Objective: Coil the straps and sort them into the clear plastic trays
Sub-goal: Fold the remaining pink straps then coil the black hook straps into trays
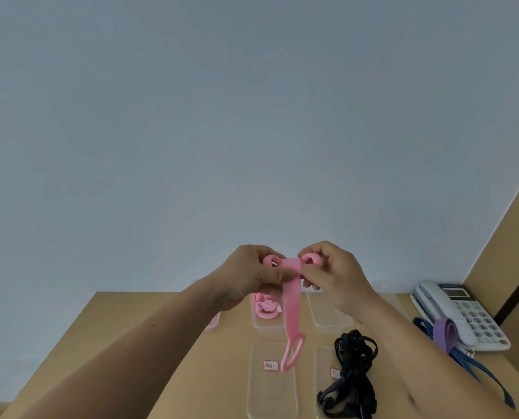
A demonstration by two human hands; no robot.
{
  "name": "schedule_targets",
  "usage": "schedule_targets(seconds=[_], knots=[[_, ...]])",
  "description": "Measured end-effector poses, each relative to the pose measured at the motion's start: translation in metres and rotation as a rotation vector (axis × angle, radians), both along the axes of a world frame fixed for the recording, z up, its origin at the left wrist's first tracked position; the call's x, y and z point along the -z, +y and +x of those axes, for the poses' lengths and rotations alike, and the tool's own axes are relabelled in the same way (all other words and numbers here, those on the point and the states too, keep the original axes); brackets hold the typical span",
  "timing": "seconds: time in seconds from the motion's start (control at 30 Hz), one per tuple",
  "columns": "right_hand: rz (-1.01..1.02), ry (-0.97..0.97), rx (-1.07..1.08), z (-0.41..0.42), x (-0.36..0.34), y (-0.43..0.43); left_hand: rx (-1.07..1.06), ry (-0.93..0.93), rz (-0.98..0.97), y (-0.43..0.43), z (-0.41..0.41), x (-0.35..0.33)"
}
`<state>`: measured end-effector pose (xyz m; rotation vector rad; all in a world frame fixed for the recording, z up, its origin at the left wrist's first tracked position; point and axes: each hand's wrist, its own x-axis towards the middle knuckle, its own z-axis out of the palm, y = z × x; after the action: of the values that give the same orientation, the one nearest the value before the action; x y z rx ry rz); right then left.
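Both hands hold a pink strap [292,306] up above the table. My left hand [252,275] pinches its folded top from the left and my right hand [333,273] pinches it from the right, with a pink loop showing by each hand. The strap's free end hangs down, ending in a slotted tab. A coiled pink strap [266,307] lies in the far clear tray [267,323]. A black strap tangle [350,376] lies over the near right tray [323,367]. Another labelled clear tray [271,397] lies near centre.
A white desk phone [460,313] stands at the right, with purple [447,332] and blue straps [476,370] draped beside it. A further clear tray [327,313] lies at the far right of centre. The wooden table [131,328] ends against a pale wall.
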<state>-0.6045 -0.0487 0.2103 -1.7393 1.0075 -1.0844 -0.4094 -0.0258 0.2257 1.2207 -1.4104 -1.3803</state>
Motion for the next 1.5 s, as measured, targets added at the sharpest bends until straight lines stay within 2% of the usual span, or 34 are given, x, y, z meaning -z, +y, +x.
schedule_targets(seconds=[0.2, 0.4, 0.83, 0.97, 1.13, 1.23, 1.33, 1.5], knots=[[0.014, -0.018, -0.035, 0.002, -0.001, 0.001, -0.013, -0.078, -0.06, 0.002, 0.002, 0.001], [-0.137, 0.039, 0.049, 0.004, 0.0, 0.003, -0.049, 0.026, -0.024, 0.005, -0.002, 0.002], [-0.478, 0.164, 0.072, 0.001, 0.007, 0.01, 0.117, 0.04, 0.101, 0.009, 0.0, -0.005], [-0.442, 0.134, 0.047, 0.0, 0.007, 0.012, 0.083, 0.086, 0.108, 0.009, 0.0, -0.005], [-0.111, -0.112, -0.102, 0.0, -0.002, 0.011, -0.005, 0.136, 0.065, 0.005, 0.002, 0.0], [-0.029, -0.066, -0.031, 0.004, -0.004, 0.007, -0.018, 0.131, 0.02, 0.004, 0.004, 0.0], [0.059, 0.006, -0.071, 0.006, -0.003, 0.004, -0.019, 0.107, -0.056, 0.004, 0.002, 0.001], [0.024, -0.064, -0.064, 0.004, -0.002, 0.002, -0.055, 0.151, -0.033, 0.004, 0.004, 0.006]])
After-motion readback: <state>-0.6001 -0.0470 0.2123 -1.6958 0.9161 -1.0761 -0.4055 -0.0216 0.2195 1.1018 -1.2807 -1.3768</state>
